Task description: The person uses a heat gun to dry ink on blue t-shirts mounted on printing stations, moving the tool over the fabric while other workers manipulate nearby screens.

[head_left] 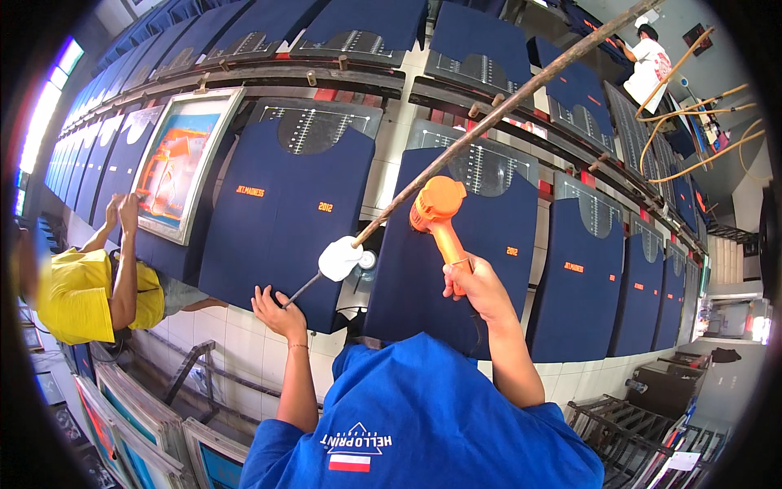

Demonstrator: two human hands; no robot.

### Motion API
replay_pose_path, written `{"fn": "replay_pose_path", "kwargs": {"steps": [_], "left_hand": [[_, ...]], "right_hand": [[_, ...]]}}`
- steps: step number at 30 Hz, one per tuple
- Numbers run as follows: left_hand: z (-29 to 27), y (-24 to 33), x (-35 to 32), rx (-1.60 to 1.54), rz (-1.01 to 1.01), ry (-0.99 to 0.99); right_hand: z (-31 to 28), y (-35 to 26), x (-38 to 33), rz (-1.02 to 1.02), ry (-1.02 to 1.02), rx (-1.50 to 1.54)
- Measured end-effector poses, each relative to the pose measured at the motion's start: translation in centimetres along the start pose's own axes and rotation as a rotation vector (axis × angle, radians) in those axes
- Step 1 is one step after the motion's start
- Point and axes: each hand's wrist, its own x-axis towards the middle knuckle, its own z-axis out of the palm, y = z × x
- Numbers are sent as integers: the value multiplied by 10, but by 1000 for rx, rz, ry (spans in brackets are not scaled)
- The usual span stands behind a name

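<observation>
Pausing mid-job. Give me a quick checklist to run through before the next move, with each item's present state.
1. Orange plastic gun-shaped tool gripped in the right hand: ok.
2. Left hand clear of the thin dark rod: cannot tell; they overlap in this view.
3. Navy fabric panel beneath the tool lying smooth: ok, no folds evident.
4. Small orange print on that panel dry: cannot tell.
5. Unobstructed view of that panel: not ok; the long brown wooden pole crosses its upper left corner.
6. Yellow-shirted person apart from both hands: ok, off to the left.
</observation>
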Motion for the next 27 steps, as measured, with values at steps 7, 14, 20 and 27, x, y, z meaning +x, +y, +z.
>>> {"fn": "replay_pose_path", "kwargs": {"steps": [7,14,20,27], "left_hand": [[1,-1,-1,12,4,-1],[-1,-1,-4,21,-2,-9],[-1,-5,-6,9,14,8],[7,-9,-5,36,94,31]], "right_hand": [[-6,-1,-8,15,33,-38],[-24,8,-21,19,105,-14],[-38,13,-38,-7,121,31],[-50,21,-40,-25,79,85]]}}
